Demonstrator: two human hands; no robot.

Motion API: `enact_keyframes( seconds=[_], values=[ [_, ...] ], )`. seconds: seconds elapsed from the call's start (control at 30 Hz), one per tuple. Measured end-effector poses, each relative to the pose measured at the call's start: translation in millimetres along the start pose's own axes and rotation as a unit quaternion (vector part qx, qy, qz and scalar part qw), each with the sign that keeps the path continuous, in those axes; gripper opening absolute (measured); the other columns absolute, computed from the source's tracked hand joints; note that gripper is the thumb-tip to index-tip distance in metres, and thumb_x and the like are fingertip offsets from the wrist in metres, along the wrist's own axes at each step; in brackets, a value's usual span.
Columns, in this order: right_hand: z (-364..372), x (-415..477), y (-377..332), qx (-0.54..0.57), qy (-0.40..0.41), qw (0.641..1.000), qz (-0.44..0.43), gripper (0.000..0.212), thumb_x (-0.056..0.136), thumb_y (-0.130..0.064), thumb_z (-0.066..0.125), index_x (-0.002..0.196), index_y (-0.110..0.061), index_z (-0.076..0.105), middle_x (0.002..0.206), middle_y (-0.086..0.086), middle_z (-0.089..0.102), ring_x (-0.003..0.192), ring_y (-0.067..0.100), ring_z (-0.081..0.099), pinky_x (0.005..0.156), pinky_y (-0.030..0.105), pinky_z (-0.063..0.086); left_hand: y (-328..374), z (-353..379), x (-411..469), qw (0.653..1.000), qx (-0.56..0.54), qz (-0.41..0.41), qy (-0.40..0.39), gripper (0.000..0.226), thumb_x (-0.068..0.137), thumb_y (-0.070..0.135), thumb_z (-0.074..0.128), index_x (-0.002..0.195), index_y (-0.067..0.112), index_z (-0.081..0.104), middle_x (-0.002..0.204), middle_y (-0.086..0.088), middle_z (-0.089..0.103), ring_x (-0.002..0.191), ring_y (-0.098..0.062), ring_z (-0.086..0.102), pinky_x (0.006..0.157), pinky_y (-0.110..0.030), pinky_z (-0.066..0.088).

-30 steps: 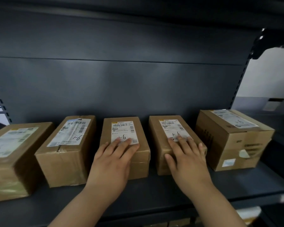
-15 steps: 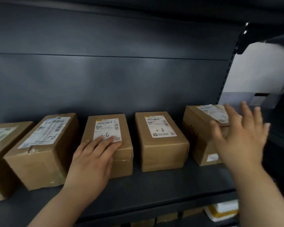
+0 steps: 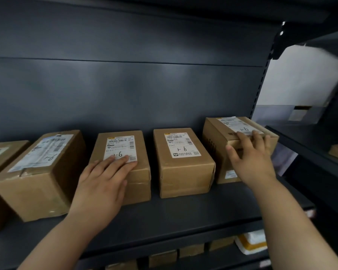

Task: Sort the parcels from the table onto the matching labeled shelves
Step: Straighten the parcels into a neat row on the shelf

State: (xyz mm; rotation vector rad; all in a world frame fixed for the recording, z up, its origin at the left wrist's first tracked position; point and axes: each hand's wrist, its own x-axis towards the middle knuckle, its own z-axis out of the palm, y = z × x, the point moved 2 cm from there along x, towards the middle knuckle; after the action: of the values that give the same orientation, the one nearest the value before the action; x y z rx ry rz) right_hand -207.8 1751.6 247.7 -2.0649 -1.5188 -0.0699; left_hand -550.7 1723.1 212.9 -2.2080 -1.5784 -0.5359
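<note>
Head view: five brown parcels stand in a row on a dark shelf [image 3: 183, 217] before its back panel [image 3: 125, 94]. The left hand [image 3: 103, 182] lies flat, fingers straight, on the third parcel [image 3: 141, 176], covering the lower edge of its label. The right hand [image 3: 250, 158] rests with fingers spread over the front top edge of the fifth parcel [image 3: 215, 137], hiding that corner. The fourth parcel [image 3: 185, 172] stands untouched between them; the second parcel [image 3: 37, 182] and first parcel [image 3: 0, 154] sit leftward. Below, small boxes [image 3: 162, 258] and a white-and-yellow packet [image 3: 250, 242] show.
</note>
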Motion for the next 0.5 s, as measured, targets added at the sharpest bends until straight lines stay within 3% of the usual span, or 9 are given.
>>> enact_keyframes(
  seconds=[0.2,0.37,0.5],
  values=[
    [1.4,-1.4,-1.2,-0.003,0.001,1.000,0.003,0.063,0.092,-0.056,0.039,0.148,-0.031,0.022,0.159,0.005,0.005,0.145,0.031,-0.009,0.117,0.053,0.007,0.7,0.2,0.2,1.000,0.011,0.009,-0.008,0.048,0.089,0.031,0.034,0.134,0.025,0.052,0.133,-0.002,0.057,0.124,-0.027,0.051,0.104,-0.048,0.033],
    [0.2,-21.7,-17.1,0.006,0.062,0.998,-0.032,0.067,0.093,-0.051,0.041,0.150,-0.022,0.020,0.159,0.013,0.003,0.146,0.028,-0.009,0.118,0.050,0.004,2.1,-2.1,-1.3,0.999,0.034,0.010,-0.022,0.053,0.091,0.039,0.032,0.142,0.026,0.040,0.142,-0.001,0.049,0.134,-0.026,0.041,0.112,-0.052,0.015],
    [0.7,-51.2,-51.3,0.016,0.053,0.994,-0.095,0.064,0.094,-0.050,0.037,0.150,-0.024,0.019,0.160,0.007,0.000,0.146,0.021,-0.013,0.117,0.043,-0.001,6.2,-9.0,-9.1,1.000,0.016,0.008,-0.013,0.056,0.091,0.039,0.031,0.146,0.026,0.028,0.147,-0.001,0.042,0.140,-0.022,0.031,0.115,-0.050,0.009]
  ],
)
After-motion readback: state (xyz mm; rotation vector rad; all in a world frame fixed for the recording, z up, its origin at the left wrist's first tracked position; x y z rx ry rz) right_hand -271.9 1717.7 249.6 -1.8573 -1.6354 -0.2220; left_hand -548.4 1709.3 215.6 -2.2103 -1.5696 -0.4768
